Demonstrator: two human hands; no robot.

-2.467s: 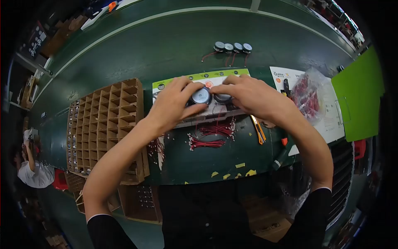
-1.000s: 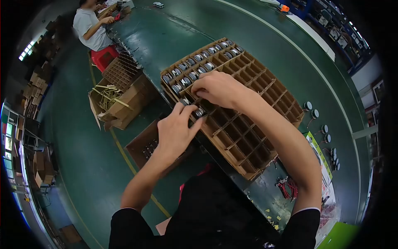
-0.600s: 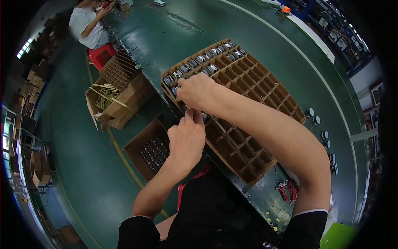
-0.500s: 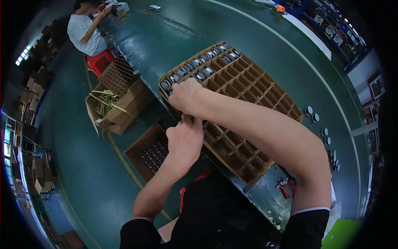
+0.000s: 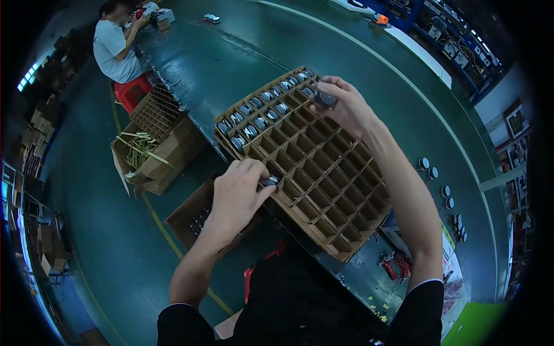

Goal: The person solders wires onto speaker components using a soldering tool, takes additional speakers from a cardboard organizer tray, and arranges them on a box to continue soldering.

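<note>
A cardboard divider box lies on the green table, with round metal parts standing in its far-left rows. At the near-left edge of the box, my left hand has its thumb and fingers closed on a round metal part by a compartment. My right hand is raised over the far side of the box and grips a dark round part between thumb and fingers. Many compartments near the middle and right hold nothing visible.
A person in white sits at the table's far left. An open carton with yellow strips and another carton stand below the table edge. Round parts and red wires lie on the right.
My right hand has moved from the box's left corner to its far side and now shows a dark round part. My left hand has opened out slightly, revealing a round part at its fingertips.
</note>
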